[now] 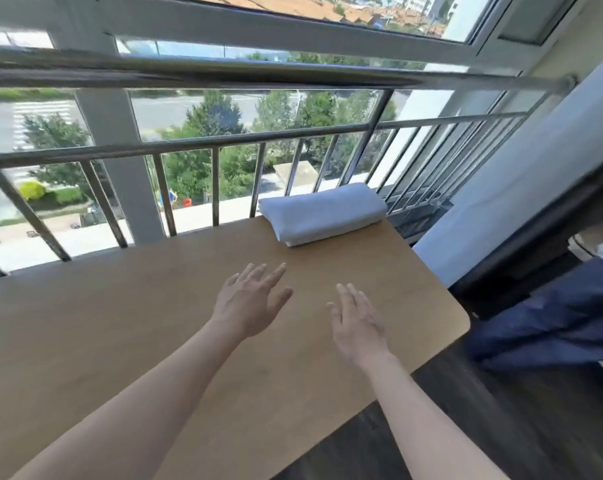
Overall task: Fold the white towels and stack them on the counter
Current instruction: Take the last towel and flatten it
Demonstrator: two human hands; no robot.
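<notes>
You have two hands in view, your left hand (248,299) and right hand (357,323), over one wooden counter (120,323). There is one folded white towel bundle (322,213) (how many towels it holds, you cannot tell), one metal railing (189,142) and one dark blue cloth (552,323).

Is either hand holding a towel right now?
No. Both the left hand and right hand hover open over the counter, apart from the folded towel.
</notes>
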